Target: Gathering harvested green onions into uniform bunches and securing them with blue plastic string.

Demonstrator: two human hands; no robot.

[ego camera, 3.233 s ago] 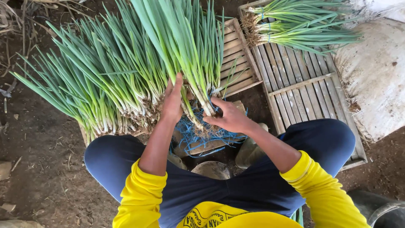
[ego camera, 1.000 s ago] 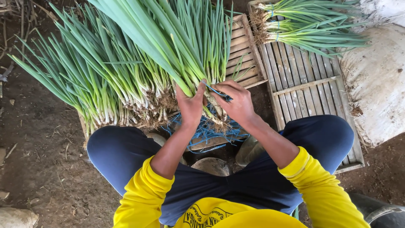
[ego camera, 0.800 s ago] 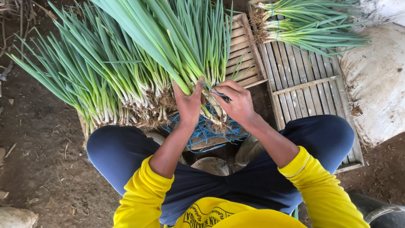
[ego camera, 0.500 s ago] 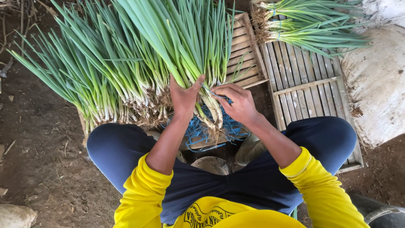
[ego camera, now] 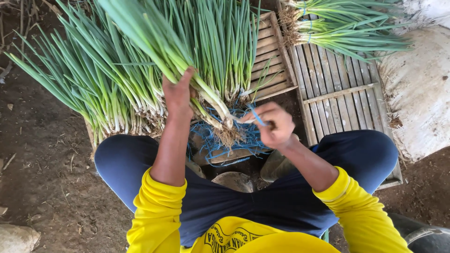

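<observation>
- The bunch of green onions [ego camera: 187, 61] lay with its long axis running diagonally: leaf tips toward the upper left of the view, pale stems and stringy brown roots toward the lower right, the root end hanging above a tangle of blue string.
- The left hand [ego camera: 178, 93] was clamped around the bunch just above the white stems, fingers wrapped over the stalks.
- The right hand [ego camera: 274, 124] was closed with its fingers pinched on a blue string [ego camera: 255, 116], a thin flat strand that ran from the fingers toward the root end of the bunch.
- The leaves were smooth, long and tubular, bright green fading to white at the base; the roots looked fibrous and soiled.
- A loose pile of green onions [ego camera: 89, 89] fanned out to the left, too many to count.
- One tied bundle [ego camera: 342, 28] lay at the upper right on a wooden slatted crate [ego camera: 337, 98], made of narrow weathered slats.
- The heap of blue strings [ego camera: 220, 140] sat below the roots, between the person's two dark blue trouser legs.
- Two yellow sleeves covered the forearms.
</observation>
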